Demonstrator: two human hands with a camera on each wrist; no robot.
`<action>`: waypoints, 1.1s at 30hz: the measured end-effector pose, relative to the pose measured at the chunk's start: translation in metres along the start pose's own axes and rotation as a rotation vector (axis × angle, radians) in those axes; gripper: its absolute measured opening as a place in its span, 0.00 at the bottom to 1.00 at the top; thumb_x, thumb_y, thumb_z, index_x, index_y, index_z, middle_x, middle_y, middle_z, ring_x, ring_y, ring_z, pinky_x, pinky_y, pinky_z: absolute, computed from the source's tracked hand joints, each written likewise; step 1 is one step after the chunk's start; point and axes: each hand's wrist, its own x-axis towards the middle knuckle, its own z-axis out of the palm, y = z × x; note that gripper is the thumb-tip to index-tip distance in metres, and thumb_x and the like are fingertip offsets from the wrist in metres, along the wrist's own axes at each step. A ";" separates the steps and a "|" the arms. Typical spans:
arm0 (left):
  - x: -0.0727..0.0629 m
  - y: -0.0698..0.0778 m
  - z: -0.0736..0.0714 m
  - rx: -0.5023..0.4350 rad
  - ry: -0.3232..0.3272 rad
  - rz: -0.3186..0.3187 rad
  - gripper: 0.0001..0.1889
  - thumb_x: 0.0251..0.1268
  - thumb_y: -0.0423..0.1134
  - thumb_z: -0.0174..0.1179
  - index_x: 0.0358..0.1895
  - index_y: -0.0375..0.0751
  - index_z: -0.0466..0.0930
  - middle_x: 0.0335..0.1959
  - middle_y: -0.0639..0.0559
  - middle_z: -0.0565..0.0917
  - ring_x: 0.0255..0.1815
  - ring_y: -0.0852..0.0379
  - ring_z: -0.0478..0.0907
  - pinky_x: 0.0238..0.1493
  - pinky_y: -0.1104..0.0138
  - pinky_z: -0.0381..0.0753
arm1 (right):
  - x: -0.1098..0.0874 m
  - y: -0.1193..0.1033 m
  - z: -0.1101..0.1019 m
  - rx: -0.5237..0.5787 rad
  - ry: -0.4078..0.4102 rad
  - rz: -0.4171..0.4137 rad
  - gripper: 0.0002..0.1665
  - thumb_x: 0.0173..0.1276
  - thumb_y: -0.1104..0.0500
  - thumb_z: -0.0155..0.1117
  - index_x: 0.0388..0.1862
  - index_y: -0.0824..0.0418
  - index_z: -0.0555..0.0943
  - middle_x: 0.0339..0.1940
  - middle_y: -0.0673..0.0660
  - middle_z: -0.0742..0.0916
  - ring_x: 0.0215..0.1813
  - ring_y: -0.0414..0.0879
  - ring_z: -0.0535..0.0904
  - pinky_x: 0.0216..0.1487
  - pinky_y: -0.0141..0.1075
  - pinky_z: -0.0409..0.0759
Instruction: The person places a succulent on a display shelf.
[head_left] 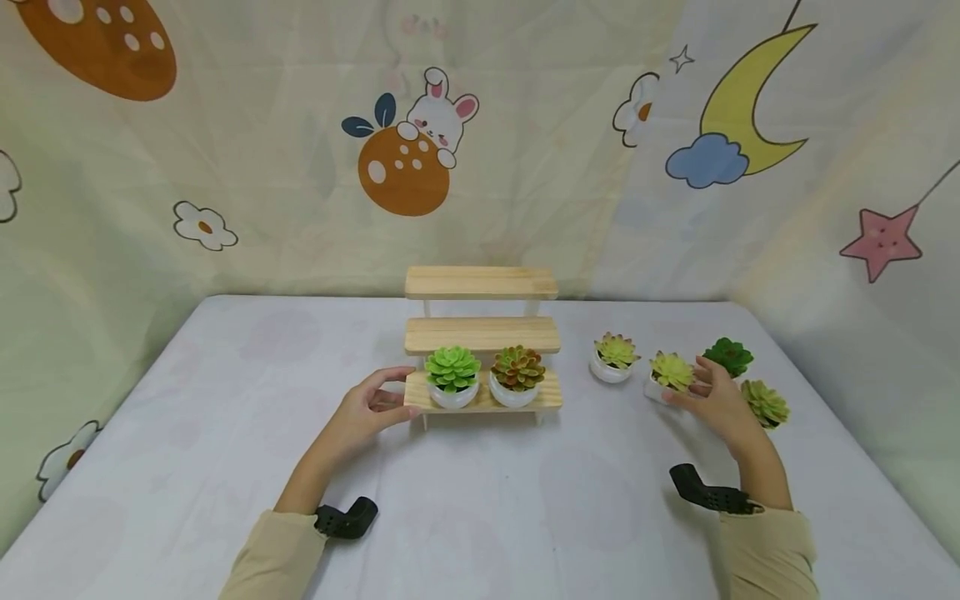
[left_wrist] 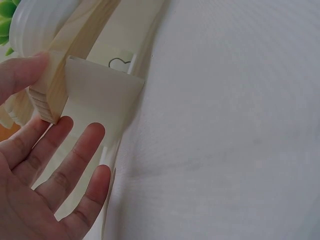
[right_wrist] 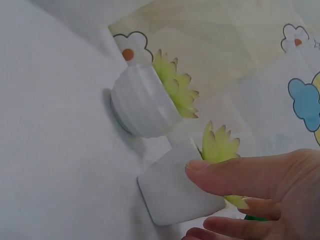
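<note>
A three-tier wooden plant stand (head_left: 482,335) holds two potted succulents on its lowest step, a bright green one (head_left: 453,369) and a reddish-green one (head_left: 517,369). My left hand (head_left: 377,402) pinches the left end of that step, thumb on the upper side and fingertips at the lower edge (left_wrist: 50,95). To the right, my right hand (head_left: 716,398) grips a yellow-green succulent in a square-sided white pot (head_left: 670,375). In the right wrist view, the thumb (right_wrist: 210,175) presses on the white pot (right_wrist: 175,185) while the other fingers are partly hidden behind it.
Left of the gripped pot stands another yellow-green succulent in a round ribbed pot (head_left: 613,357). A dark green succulent (head_left: 729,357) and a light green one (head_left: 765,404) stand behind and beside my right hand. A printed cloth (head_left: 300,167) hangs behind the white table (head_left: 480,517).
</note>
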 end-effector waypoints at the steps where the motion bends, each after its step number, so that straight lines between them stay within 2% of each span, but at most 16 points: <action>1: 0.000 0.000 0.000 0.001 0.000 0.000 0.30 0.55 0.43 0.66 0.63 0.50 0.68 0.62 0.45 0.69 0.53 0.48 0.76 0.48 0.60 0.73 | 0.000 0.002 0.000 -0.011 0.004 0.004 0.57 0.65 0.48 0.60 0.73 0.69 0.33 0.71 0.77 0.50 0.69 0.71 0.52 0.62 0.62 0.58; 7: 0.001 0.001 0.001 0.006 0.001 0.004 0.30 0.55 0.43 0.66 0.63 0.50 0.68 0.62 0.44 0.69 0.52 0.48 0.76 0.49 0.58 0.73 | 0.003 0.008 0.004 -0.056 0.049 -0.013 0.54 0.66 0.49 0.60 0.72 0.73 0.39 0.63 0.76 0.62 0.62 0.67 0.62 0.55 0.53 0.68; 11: 0.001 0.001 0.001 0.010 0.008 0.002 0.30 0.55 0.43 0.66 0.63 0.50 0.68 0.62 0.44 0.70 0.52 0.49 0.76 0.49 0.58 0.73 | 0.005 0.010 0.007 -0.059 0.089 -0.034 0.51 0.65 0.51 0.61 0.72 0.73 0.44 0.58 0.72 0.68 0.59 0.63 0.66 0.51 0.46 0.70; 19: 0.002 0.000 0.002 0.008 0.008 0.013 0.30 0.55 0.43 0.66 0.63 0.49 0.68 0.63 0.44 0.70 0.51 0.49 0.77 0.49 0.57 0.74 | 0.007 0.012 0.007 -0.057 0.112 0.002 0.46 0.62 0.45 0.63 0.67 0.73 0.57 0.57 0.71 0.71 0.57 0.61 0.68 0.48 0.46 0.70; 29: 0.000 0.000 0.000 0.012 0.007 0.003 0.31 0.55 0.44 0.66 0.63 0.51 0.68 0.62 0.45 0.70 0.52 0.49 0.77 0.47 0.60 0.73 | 0.009 0.009 0.010 -0.049 0.109 0.067 0.54 0.60 0.41 0.63 0.70 0.73 0.52 0.62 0.74 0.69 0.61 0.65 0.65 0.56 0.55 0.66; 33: 0.001 -0.001 0.001 0.011 0.006 0.002 0.31 0.55 0.44 0.66 0.63 0.51 0.68 0.62 0.45 0.70 0.52 0.50 0.77 0.48 0.60 0.73 | 0.006 0.006 0.008 -0.058 0.106 0.043 0.57 0.61 0.40 0.61 0.71 0.73 0.47 0.65 0.75 0.65 0.64 0.66 0.63 0.57 0.56 0.66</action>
